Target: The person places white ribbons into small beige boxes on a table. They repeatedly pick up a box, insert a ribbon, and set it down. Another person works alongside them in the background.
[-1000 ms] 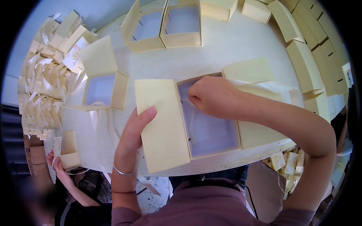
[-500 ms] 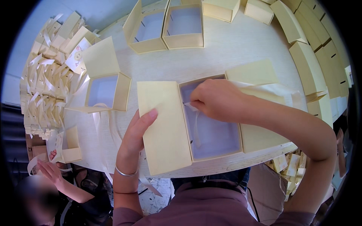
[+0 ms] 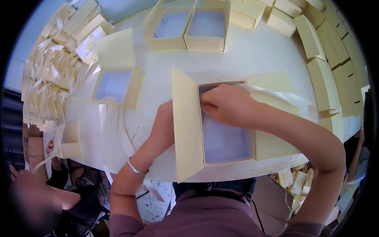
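A cream cardboard box [image 3: 229, 148] with a pale lilac inside lies before me, its left flap [image 3: 186, 126] raised nearly upright and its right flap [image 3: 272, 142] lying out on the table. My right hand [image 3: 227, 103] reaches into it, fingers pinched together at the inner left wall on a thin white ribbon [image 3: 206, 120]. Most of that ribbon is hidden under the hand. Behind the raised flap is my left hand [image 3: 164, 118], its fingers out of sight. A wide white ribbon [image 3: 272, 94] runs over the right flap, beyond my right wrist.
Another open box [image 3: 114, 85] stands left, with ribbons [image 3: 121, 130] trailing over the table edge. Two open boxes [image 3: 205, 43] stand at the back. Stacked boxes line the right [image 3: 321, 83]; ribboned pieces [image 3: 51, 71] pile up far left. At lower left, a co-worker's hand [image 3: 50, 146] touches a small box [image 3: 72, 148].
The left flap has swung up from lying flatter. My left hand has gone from its edge to behind it. My right hand stays pinched at the inner left wall.
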Tool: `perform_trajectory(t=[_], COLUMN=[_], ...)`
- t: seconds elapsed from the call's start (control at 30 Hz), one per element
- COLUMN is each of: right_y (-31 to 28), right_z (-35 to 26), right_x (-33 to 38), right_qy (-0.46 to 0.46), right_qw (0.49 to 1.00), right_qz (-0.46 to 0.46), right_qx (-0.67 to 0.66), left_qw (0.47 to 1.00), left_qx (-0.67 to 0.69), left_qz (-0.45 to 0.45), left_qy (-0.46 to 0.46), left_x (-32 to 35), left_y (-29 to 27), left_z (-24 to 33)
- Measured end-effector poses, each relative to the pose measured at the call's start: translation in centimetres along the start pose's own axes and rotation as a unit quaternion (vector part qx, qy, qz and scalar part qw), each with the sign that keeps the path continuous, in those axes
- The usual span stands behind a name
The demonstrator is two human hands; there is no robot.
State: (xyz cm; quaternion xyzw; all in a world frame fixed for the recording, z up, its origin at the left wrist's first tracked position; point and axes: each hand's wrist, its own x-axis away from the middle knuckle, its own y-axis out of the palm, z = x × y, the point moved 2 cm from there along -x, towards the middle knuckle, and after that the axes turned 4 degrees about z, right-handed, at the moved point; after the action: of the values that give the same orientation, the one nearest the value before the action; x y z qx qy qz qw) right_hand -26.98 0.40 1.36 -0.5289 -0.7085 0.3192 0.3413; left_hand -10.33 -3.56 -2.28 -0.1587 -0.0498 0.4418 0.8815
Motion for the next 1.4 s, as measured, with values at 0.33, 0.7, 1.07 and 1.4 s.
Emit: perform_trajectory(t=[0.33, 0.7, 1.07, 1.4], right_y=[1.2, 2.4, 1.3, -2.9], right_z=[-1.0, -1.1, -3.1, -3.6], right_x=[3.4, 2.7, 2.0, 3.7], right_qy=[-0.27, -0.264, -0.157, -0.01], right_qw=[0.953, 0.921, 0.978, 0.969], right_qz=[0.036, 0.068, -0.076, -0.17], right_qx=[0.133, 0.279, 0.113, -0.178], left_qw=[0.997, 0.987, 0.932, 0.995], left_qx=[-0.05, 0.076, 0.288, 0.096], left_qz=[0.052, 0.144, 0.15, -0.01], left_qy=[0.029, -0.004, 0.161, -0.011], left_x=[-0.1, 2.4, 4.5, 7.8], left_y=[-2.3, -5.0, -3.6, -3.1], left_z=[2.7, 0.6, 2.2, 3.2])
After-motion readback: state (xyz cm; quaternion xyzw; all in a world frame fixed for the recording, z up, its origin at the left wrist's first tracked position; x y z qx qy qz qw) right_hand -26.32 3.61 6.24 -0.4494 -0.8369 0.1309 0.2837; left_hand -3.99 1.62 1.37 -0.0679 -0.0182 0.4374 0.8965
